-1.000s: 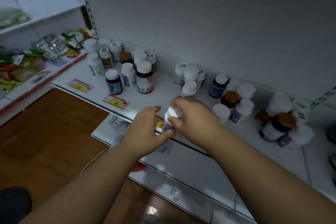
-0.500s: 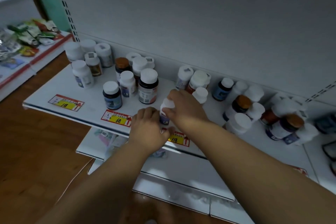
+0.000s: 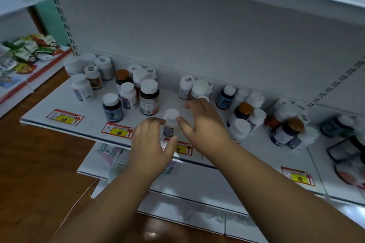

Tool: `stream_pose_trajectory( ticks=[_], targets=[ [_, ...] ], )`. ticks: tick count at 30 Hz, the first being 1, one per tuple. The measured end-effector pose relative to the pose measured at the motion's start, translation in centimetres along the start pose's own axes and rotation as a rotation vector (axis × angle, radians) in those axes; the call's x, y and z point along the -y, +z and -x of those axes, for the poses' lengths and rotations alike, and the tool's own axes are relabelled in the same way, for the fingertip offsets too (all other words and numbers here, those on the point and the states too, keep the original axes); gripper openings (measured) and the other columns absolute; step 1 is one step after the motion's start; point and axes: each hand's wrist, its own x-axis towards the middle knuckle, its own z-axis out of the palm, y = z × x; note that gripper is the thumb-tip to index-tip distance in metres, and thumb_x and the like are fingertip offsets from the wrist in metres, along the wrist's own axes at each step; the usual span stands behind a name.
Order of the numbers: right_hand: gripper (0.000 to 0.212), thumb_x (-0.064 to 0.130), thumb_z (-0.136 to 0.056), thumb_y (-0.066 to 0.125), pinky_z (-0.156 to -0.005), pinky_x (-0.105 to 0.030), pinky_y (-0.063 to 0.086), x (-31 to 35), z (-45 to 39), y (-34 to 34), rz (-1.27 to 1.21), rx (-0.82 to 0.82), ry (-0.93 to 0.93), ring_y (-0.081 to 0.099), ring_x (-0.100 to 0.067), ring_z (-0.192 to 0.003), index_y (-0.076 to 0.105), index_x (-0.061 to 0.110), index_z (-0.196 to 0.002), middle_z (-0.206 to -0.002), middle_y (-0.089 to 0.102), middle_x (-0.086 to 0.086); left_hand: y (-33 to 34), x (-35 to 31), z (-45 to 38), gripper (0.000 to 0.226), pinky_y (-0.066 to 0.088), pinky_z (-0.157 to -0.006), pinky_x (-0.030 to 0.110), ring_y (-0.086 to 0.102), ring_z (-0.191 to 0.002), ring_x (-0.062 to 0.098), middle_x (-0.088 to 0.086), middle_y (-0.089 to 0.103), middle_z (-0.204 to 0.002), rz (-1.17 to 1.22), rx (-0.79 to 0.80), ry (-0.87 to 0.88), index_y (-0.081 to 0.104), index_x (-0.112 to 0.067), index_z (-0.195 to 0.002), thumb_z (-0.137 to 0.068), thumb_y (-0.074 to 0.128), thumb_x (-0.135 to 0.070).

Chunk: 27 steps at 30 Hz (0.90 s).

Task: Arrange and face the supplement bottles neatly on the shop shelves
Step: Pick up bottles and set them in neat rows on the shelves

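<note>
A small white-capped bottle (image 3: 171, 122) with a dark label stands upright near the front edge of the white shelf (image 3: 59, 104), just behind a yellow price tag (image 3: 180, 149). My left hand (image 3: 150, 144) sits at its left with loose fingers beside it and the thumb in front. My right hand (image 3: 203, 124) is at its right with fingers spread and the thumb close to the cap. Neither hand grips it. Several supplement bottles stand in loose groups: a left group (image 3: 87, 79), a middle group (image 3: 148, 96) and a crowded right group (image 3: 245, 118).
More bottles crowd the far right (image 3: 286, 132), beside dark packaged items (image 3: 343, 154). Price tags (image 3: 65, 117) line the shelf front. A lower shelf (image 3: 197, 183) juts out beneath my arms. Snack packets (image 3: 29, 51) fill the neighbouring unit at left, above the wooden floor (image 3: 39, 173).
Both hands carried the small bottle from the shelf edge onto the shelf and set it upright. Their fingers have since opened away from it. My view has shifted right.
</note>
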Motion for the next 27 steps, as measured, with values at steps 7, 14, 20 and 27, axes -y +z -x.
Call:
stream_pose_trajectory(
  ticks=[7,14,20,27],
  targets=[
    [0.018,0.025,-0.081,0.063,-0.072,-0.025,0.039,-6.2,4.8,-9.9,0.026,-0.285,0.083,0.055,-0.022,-0.086,0.064,0.011,-0.092,-0.091,0.059,-0.005,1.2,-11.2,-2.6,0.035,0.039,-0.086,0.034,0.052,-0.099,0.026,0.007,0.06,-0.105,0.075,0.009,0.293,0.061,-0.011,-0.107,-0.08,0.06,-0.034],
    [0.011,0.02,-0.083,0.067,-0.069,-0.028,0.04,-17.3,10.3,-18.8,0.083,-0.395,0.172,0.054,-0.02,-0.081,0.062,0.011,-0.085,-0.085,0.058,-0.003,9.6,-23.7,-2.6,0.03,0.041,-0.08,0.031,0.054,-0.095,0.025,0.004,0.06,-0.099,0.136,0.112,0.433,0.064,-0.018,-0.104,-0.078,0.061,-0.033],
    [0.013,0.02,-0.089,0.062,-0.068,-0.021,0.031,-31.7,12.0,-27.9,0.159,-0.226,0.235,0.054,-0.02,-0.087,0.064,0.011,-0.099,-0.093,0.057,-0.004,17.9,-33.8,-1.8,0.03,0.037,-0.081,0.028,0.053,-0.096,0.027,0.007,0.061,-0.103,0.186,0.131,0.428,0.065,-0.014,-0.109,-0.082,0.069,-0.025],
    [0.032,0.01,-0.096,0.05,-0.098,-0.03,0.035,-46.3,8.4,-31.0,0.272,0.352,0.326,0.05,-0.03,-0.118,0.056,0.0,-0.126,-0.13,0.054,-0.017,24.3,-40.9,-2.2,0.037,0.032,-0.091,0.022,0.044,-0.114,0.017,0.001,0.053,-0.123,0.227,0.236,0.315,0.055,-0.02,-0.126,-0.091,0.061,-0.032]
  ],
)
